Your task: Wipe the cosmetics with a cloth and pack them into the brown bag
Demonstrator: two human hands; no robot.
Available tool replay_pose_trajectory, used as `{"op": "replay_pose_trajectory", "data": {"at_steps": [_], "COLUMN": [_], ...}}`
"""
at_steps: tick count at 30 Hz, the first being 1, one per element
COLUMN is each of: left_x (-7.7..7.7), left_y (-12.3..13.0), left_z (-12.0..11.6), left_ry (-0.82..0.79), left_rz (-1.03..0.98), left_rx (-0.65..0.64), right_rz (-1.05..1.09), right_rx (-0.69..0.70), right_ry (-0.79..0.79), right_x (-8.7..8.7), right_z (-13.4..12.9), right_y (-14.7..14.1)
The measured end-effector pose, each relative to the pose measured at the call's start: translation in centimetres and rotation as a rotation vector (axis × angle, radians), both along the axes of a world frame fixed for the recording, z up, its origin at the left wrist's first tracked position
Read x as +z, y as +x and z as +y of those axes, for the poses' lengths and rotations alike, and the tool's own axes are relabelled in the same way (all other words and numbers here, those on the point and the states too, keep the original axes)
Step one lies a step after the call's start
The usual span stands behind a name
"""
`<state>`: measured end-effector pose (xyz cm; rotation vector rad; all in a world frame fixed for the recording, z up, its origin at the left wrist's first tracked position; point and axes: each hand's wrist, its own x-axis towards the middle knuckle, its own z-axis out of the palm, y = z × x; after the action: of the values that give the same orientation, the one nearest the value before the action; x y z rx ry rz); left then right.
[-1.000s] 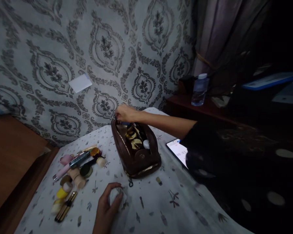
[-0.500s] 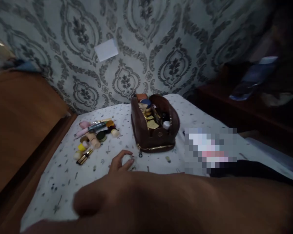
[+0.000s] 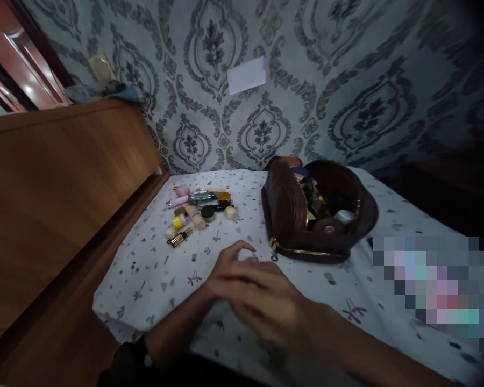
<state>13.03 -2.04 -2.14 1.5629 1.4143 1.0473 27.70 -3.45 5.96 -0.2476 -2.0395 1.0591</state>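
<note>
My left hand (image 3: 227, 264) is over the near middle of the patterned cloth, fingers curled round a small pale, round item (image 3: 247, 256), mostly hidden. Crossing in front of it, my right hand (image 3: 266, 301) has its fingers extended over the left palm; motion smears them, and whether they grip anything is unclear. Beyond the right hand stands a dark brown cosmetic bag (image 3: 306, 242), unzipped, with several items inside, among them a white-capped one (image 3: 344, 216). Left of the bag lies a group of cosmetics: a beige tube (image 3: 196, 216), a dark green jar (image 3: 207, 214) and a gold-and-black tube (image 3: 180, 237).
A wooden board (image 3: 64, 215) rises along the left side of the cloth (image 3: 153, 285). Patterned wallpaper (image 3: 262, 134) with a white card (image 3: 247, 76) stands behind. A pixelated patch (image 3: 435, 285) covers something at the right.
The view has swung left, so the bag and cosmetics appear further right. My right hand, whose forearm filled the foreground, has come to my left hand. The left still holds the pale item.
</note>
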Motion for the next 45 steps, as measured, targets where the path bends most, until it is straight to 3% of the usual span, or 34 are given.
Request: {"op": "replay_pose_trajectory", "data": {"at_steps": [2, 4, 7, 9, 12, 15, 19, 25, 37, 41, 45], "left_x": [0.5, 1.3, 2.7, 3.5, 3.8, 3.1, 2.3, 2.6, 2.2, 2.2, 4.5], "left_y": [-1.4, -3.3, -6.7, -8.5, -9.8, -9.6, -9.2, -9.5, -8.2, -9.7, -13.5], "left_z": [0.4, 0.9, 1.9, 2.7, 3.7, 4.4, 4.6, 4.4, 1.1, 0.6, 2.4], "left_ry": [0.051, 0.099, 0.149, 0.150, 0.099, 0.039, -0.008, -0.049, -0.021, 0.030, 0.131], "left_rz": [0.115, 0.265, 0.491, 0.630, 0.816, 0.955, 1.069, 1.132, 1.056, 0.919, 0.744], "left_rx": [0.033, 0.110, 0.277, 0.383, 0.465, 0.473, 0.472, 0.428, 0.353, 0.329, 0.346], "right_rz": [0.019, 0.023, 0.008, 0.014, -0.006, -0.047, -0.106, -0.122, -0.157, -0.149, -0.173], "right_rx": [-0.167, -0.284, -0.306, -0.294, -0.282, -0.293, -0.284, -0.287, -0.264, -0.240, -0.240], "right_ry": [-0.007, -0.172, -0.452, -0.557, -0.641, -0.656, -0.626, -0.561, -0.534, -0.544, -0.538], "right_x": [-1.0, -2.9, -5.9, -7.5, -9.2, -10.2, -10.5, -10.4, -10.2, -10.2, -10.4], "right_z": [1.9, 3.2, 4.5, 5.1, 5.2, 4.9, 4.5, 4.6, 4.6, 4.7, 4.7], "right_y": [-1.4, -2.6, -3.9, -4.7, -5.4, -5.3, -4.8, -4.7, -4.6, -4.6, -4.6]}}
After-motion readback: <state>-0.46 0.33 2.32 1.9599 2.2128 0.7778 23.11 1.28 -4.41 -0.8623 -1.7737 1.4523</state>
